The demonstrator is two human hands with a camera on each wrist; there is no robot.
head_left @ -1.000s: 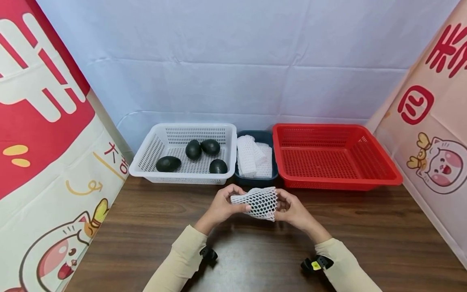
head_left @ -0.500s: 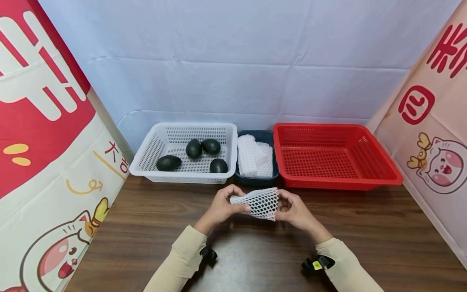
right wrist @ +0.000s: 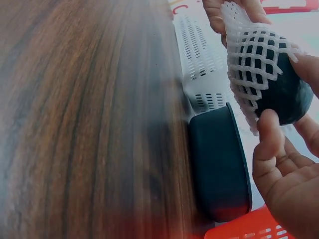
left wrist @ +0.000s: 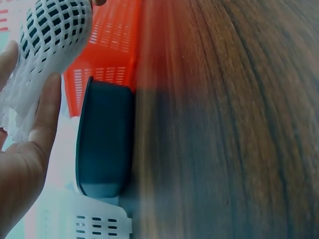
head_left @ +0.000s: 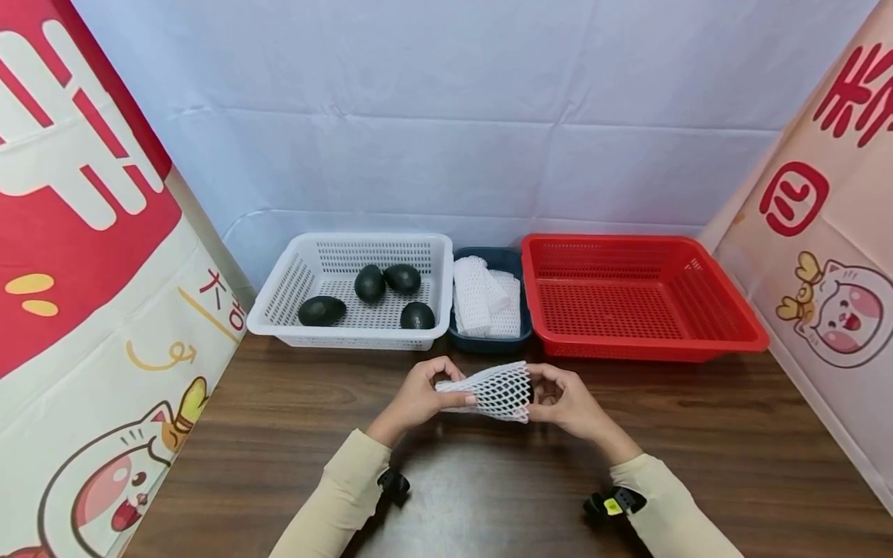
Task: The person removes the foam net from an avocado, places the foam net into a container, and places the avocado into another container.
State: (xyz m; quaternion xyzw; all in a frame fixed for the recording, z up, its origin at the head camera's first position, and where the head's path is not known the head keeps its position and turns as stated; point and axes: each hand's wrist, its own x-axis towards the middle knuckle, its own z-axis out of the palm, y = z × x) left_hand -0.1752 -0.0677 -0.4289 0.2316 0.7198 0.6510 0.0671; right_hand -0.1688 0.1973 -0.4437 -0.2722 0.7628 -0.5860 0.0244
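Note:
A dark green avocado (right wrist: 291,97) sits partly inside a white foam net sleeve (head_left: 491,390), its bare rounded end showing at the sleeve's wide mouth in the right wrist view. My left hand (head_left: 423,395) pinches the narrow, bunched end of the sleeve between thumb and fingers. On the other side, my right hand (head_left: 567,399) holds the avocado's exposed end, with fingertips at the sleeve's open edge. Both hands are over the wooden table, in front of the containers. Most of the avocado is seen only through the mesh.
Along the back stand a white basket (head_left: 363,338) with several avocados (head_left: 322,311), a dark blue bin (head_left: 491,345) with folded foam net sleeves (head_left: 474,298), and a red basket (head_left: 649,349). The brown wooden table (head_left: 481,496) lies in front, with cloth walls behind and at both sides.
My left hand has shifted slightly left with the sleeve's narrow end, and the right wrist has moved slightly right. The sleeve looks a little more stretched out; the containers have not moved.

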